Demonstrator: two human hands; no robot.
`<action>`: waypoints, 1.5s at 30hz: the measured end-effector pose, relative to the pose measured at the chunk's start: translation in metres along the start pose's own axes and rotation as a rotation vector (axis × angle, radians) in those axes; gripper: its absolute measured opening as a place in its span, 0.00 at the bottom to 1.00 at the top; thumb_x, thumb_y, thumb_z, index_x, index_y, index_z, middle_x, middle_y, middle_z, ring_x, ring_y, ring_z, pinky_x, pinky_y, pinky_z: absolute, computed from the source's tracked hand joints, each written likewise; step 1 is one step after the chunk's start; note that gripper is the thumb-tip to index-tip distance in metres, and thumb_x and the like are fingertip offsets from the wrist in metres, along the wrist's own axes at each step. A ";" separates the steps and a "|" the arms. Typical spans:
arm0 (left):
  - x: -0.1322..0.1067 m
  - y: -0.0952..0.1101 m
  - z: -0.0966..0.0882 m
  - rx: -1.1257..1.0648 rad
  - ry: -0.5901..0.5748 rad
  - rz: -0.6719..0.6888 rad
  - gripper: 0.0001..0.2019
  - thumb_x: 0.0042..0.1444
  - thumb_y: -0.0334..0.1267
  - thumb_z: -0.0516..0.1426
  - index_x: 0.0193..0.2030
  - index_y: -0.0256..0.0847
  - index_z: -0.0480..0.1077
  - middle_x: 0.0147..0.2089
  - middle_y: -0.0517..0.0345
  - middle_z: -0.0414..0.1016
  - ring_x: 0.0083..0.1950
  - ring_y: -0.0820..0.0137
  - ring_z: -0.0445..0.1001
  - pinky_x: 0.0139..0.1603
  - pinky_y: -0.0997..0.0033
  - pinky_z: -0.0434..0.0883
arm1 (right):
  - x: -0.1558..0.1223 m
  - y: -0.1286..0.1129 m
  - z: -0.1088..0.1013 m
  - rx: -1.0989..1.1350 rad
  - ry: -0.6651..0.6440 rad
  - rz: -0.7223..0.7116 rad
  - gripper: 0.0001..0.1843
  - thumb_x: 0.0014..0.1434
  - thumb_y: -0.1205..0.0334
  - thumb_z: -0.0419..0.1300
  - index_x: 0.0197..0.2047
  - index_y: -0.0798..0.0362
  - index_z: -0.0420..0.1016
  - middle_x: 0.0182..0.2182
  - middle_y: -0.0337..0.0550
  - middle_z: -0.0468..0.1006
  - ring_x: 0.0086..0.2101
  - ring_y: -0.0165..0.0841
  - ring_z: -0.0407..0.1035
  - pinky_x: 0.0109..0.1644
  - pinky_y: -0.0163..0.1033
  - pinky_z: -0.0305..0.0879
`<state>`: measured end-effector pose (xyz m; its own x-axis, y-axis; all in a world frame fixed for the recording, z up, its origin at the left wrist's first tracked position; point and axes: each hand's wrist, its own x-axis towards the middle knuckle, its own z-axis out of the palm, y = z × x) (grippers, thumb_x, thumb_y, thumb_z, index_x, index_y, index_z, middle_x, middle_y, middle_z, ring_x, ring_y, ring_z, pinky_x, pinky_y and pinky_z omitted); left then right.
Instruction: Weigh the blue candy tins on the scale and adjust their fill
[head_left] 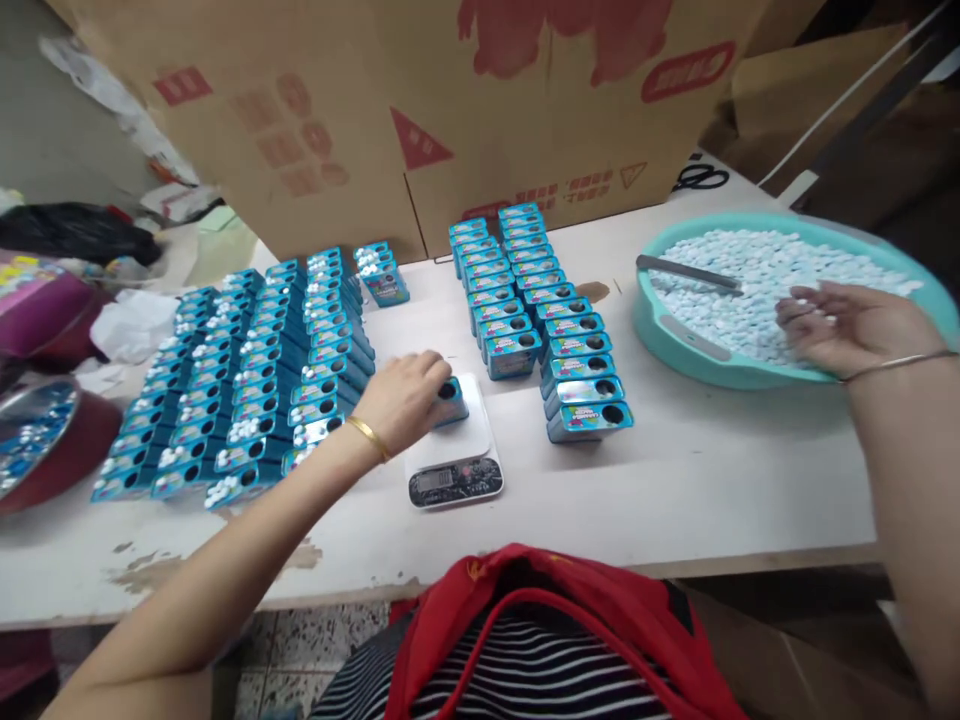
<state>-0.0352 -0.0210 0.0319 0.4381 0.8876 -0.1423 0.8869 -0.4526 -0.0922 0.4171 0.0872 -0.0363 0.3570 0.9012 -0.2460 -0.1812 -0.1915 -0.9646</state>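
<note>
My left hand [405,398] is closed round a small blue tin [451,400] with a dark round hole in its top. The tin is over the platform of a white digital scale [457,440]; whether it rests there fully I cannot tell. The scale's display appears to show zeros. My right hand [862,325] is over the near right part of a turquoise basin [679,350] full of pale tablets [757,260]. Its fingers are curled, with a few tablets showing at them.
Rows of blue tins [259,400] with white tablets on top stand left. More blue tins [589,415] with dark holes stand right of the scale. A grey flat tool [686,270] lies across the basin. A large cardboard box [337,120], scissors [701,178] and a red bowl [82,440] surround them.
</note>
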 end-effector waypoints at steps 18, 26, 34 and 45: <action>-0.176 0.048 0.172 -0.582 0.452 -0.554 0.09 0.61 0.40 0.52 0.44 0.39 0.67 0.45 0.50 0.71 0.48 0.66 0.70 0.51 0.64 0.69 | -0.162 -0.001 0.171 -0.324 -0.782 0.239 0.14 0.46 0.61 0.68 0.34 0.57 0.70 0.26 0.38 0.68 0.24 0.21 0.58 0.25 0.27 0.53; -0.181 0.061 0.191 -0.453 0.551 -0.575 0.09 0.59 0.36 0.54 0.46 0.39 0.68 0.48 0.48 0.70 0.50 0.63 0.69 0.51 0.60 0.68 | -0.180 0.012 0.251 -0.791 -1.006 -0.461 0.03 0.55 0.65 0.59 0.30 0.54 0.72 0.23 0.37 0.69 0.26 0.27 0.62 0.31 0.34 0.59; -0.180 0.060 0.193 -0.465 0.560 -0.577 0.09 0.59 0.37 0.55 0.46 0.40 0.68 0.48 0.49 0.70 0.49 0.63 0.69 0.50 0.60 0.68 | -0.181 0.018 0.271 -1.130 -1.094 -0.715 0.05 0.57 0.69 0.57 0.32 0.54 0.74 0.33 0.45 0.72 0.37 0.34 0.65 0.44 0.38 0.59; -0.180 0.060 0.192 -0.486 0.543 -0.602 0.09 0.58 0.37 0.54 0.46 0.41 0.69 0.48 0.49 0.71 0.50 0.62 0.70 0.50 0.59 0.68 | -0.179 0.015 0.271 -1.234 -1.112 -0.701 0.10 0.54 0.70 0.60 0.41 0.54 0.75 0.37 0.47 0.68 0.34 0.33 0.63 0.42 0.38 0.60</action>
<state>-0.0889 -0.2245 -0.1376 -0.2137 0.9343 0.2855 0.8964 0.0713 0.4375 0.1017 0.0283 0.0186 -0.7521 0.6455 -0.1330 0.6173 0.6192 -0.4853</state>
